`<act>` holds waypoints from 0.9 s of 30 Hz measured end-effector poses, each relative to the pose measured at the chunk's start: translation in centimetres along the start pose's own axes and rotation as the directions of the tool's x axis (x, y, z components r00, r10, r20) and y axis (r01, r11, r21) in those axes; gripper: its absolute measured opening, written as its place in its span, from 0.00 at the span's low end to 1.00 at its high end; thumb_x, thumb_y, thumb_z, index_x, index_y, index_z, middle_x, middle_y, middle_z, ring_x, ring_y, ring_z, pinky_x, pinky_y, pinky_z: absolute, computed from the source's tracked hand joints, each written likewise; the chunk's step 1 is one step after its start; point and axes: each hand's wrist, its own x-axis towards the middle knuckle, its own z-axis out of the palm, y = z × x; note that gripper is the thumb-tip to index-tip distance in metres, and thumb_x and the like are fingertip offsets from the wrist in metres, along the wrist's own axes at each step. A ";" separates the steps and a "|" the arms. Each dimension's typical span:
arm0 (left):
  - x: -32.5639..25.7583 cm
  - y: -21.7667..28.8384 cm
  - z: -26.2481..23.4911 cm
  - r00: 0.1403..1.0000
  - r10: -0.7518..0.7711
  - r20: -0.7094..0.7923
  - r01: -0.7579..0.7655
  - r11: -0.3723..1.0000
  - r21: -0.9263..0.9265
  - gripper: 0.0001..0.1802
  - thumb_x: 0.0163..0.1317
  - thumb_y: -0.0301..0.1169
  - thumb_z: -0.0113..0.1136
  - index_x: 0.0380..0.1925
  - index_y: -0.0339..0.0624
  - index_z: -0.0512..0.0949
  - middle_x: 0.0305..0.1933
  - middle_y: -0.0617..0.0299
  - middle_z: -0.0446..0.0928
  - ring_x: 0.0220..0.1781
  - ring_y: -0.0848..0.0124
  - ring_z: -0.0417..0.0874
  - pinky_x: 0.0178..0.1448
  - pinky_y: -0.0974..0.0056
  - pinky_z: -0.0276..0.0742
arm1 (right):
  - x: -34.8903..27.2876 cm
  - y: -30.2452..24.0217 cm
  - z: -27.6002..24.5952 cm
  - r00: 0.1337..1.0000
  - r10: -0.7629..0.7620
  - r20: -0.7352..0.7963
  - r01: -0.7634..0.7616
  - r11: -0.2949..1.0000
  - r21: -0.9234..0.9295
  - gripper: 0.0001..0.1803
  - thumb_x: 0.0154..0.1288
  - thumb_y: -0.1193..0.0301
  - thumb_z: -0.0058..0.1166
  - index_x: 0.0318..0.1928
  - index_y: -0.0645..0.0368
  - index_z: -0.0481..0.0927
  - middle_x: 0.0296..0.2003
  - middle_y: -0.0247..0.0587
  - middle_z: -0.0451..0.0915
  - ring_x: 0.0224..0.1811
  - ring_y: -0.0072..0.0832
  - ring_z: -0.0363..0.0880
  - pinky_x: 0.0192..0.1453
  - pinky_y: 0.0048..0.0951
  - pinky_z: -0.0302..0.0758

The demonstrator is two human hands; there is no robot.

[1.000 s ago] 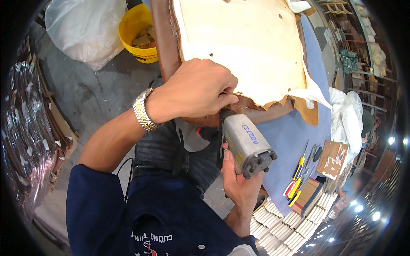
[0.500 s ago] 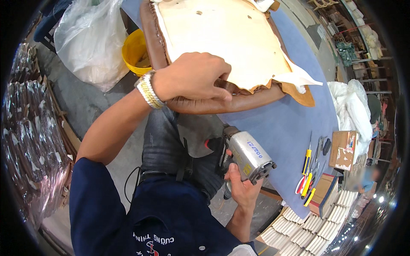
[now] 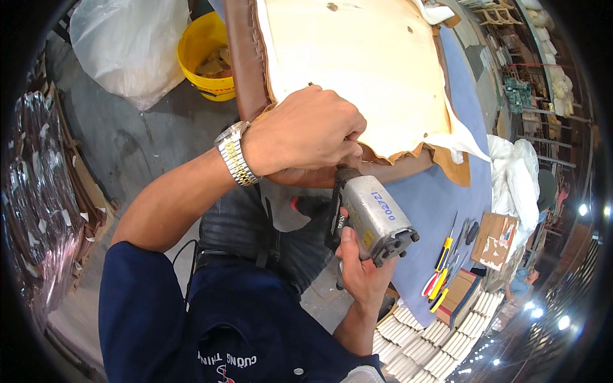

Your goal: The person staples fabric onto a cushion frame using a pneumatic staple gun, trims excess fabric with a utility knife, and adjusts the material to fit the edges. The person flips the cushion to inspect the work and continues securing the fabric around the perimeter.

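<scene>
1. The left hand (image 3: 303, 137), a metal watch (image 3: 233, 153) on its wrist, is pressing down with fingers curled, pinching the brown leather cover (image 3: 246, 76) at the near edge of an upturned seat panel (image 3: 357, 57).
2. The right hand (image 3: 361, 271) is wrapping shut around the grip of a grey pneumatic staple gun (image 3: 373, 217), whose nose is pointing up at the seat edge just beneath the left hand's fingers.
3. The seat panel is lying on the blue-covered bench (image 3: 434, 204), pale underside up, its brown edge overhanging toward the person.
4. At the far left, a clear plastic bag (image 3: 131, 45) and a yellow bucket (image 3: 201, 54) are standing on the floor.
5. At the right of the bench, yellow-handled tools (image 3: 440, 265) and a small cardboard box (image 3: 495, 239) are lying near the gun, well apart from the seat.
</scene>
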 end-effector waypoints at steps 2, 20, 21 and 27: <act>-0.2 0.0 0.0 1.000 -0.010 0.015 0.010 1.000 -0.002 0.16 0.59 0.38 0.74 0.24 0.39 0.82 0.24 0.53 0.82 0.29 0.54 0.84 0.37 0.54 0.77 | 0.1 -0.8 0.0 0.998 0.055 0.005 -0.055 0.998 0.001 0.15 0.63 0.76 0.68 0.50 0.65 0.85 0.48 0.55 0.86 0.49 0.51 0.87 0.54 0.43 0.80; 1.4 0.7 -0.4 0.995 0.099 0.027 -0.102 0.988 0.117 0.19 0.63 0.44 0.72 0.29 0.37 0.83 0.29 0.52 0.83 0.32 0.54 0.85 0.39 0.54 0.79 | -3.8 2.1 -4.0 0.996 0.088 -0.015 -0.071 0.882 0.465 0.25 0.72 0.83 0.57 0.68 0.73 0.70 0.52 0.52 0.86 0.30 0.19 0.80 0.31 0.22 0.80; 1.6 1.2 -0.3 0.995 0.093 0.045 -0.099 0.984 0.151 0.19 0.62 0.44 0.73 0.29 0.37 0.83 0.29 0.53 0.83 0.32 0.54 0.85 0.40 0.54 0.79 | -3.7 2.4 -4.0 0.996 0.082 -0.037 -0.056 0.887 0.459 0.25 0.72 0.83 0.57 0.67 0.73 0.70 0.52 0.52 0.86 0.30 0.19 0.80 0.31 0.22 0.80; 0.9 0.6 0.6 0.999 0.038 0.000 -0.037 0.990 0.136 0.15 0.61 0.42 0.72 0.26 0.41 0.85 0.24 0.53 0.84 0.31 0.53 0.87 0.40 0.54 0.82 | -1.4 1.8 -3.0 1.000 -0.024 -0.011 0.027 0.949 0.315 0.24 0.75 0.81 0.54 0.69 0.70 0.70 0.53 0.52 0.86 0.28 0.20 0.78 0.32 0.24 0.78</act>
